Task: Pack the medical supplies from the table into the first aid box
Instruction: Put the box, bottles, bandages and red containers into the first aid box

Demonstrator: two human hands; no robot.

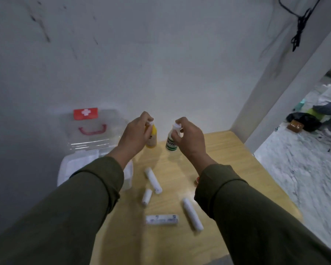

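My left hand (136, 134) grips the white cap of a yellow bottle (152, 138) standing at the far side of the wooden table (227, 155). My right hand (187, 138) grips the top of a white bottle with a green label (170, 143) beside it. The first aid box (78, 165) stands open at the table's left, its clear lid (90, 129) with a red cross label and red handle raised against the wall. Several white bandage rolls lie in the middle: one (153, 180), a short one (146, 197), a wrapped one (161, 219), and another (192, 214).
A small red-rimmed object (197, 180) peeks out beside my right sleeve. The white wall rises just behind the table. To the right the floor drops away, with a black bag (304, 121) and clutter far off.
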